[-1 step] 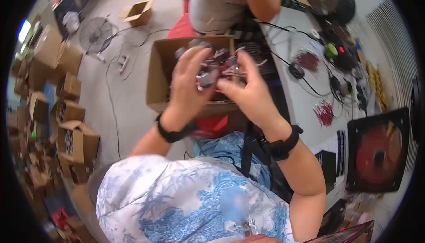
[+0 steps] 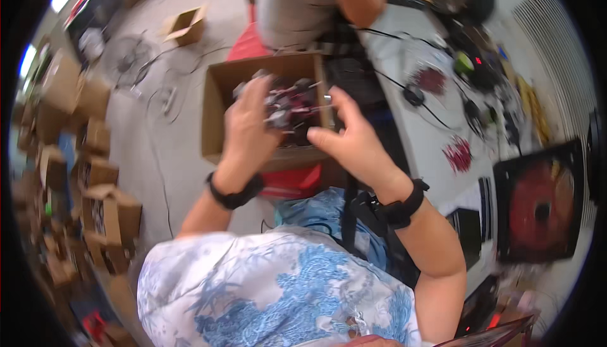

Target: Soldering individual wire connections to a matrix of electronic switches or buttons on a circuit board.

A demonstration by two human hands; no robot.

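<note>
Both my hands are over an open cardboard box (image 2: 212, 138) in front of me. A loose pile of small grey and dark red wired parts (image 2: 291, 107) lies in it; blur hides their exact kind. My left hand (image 2: 250, 122) is at the box's left part, fingers stretched out along the pile's side, the tips among or just above the parts. My right hand (image 2: 357, 141) is at the box's right wall, thumb and index finger spread wide with nothing between them. Black bands circle both wrists.
Right of the box is a white table (image 2: 411, 151) with cables, a bundle of red wires (image 2: 458, 154) and a black-framed fan-like unit (image 2: 537, 201). A person in grey (image 2: 291, 12) sits beyond the box. Cardboard boxes (image 2: 114, 214) crowd the left; a fan (image 2: 126, 56) stands on the floor.
My hands have moved apart, leaving the cluster of wired parts between them lower in the box. My right hand has opened away from it. The whole view has shifted slightly.
</note>
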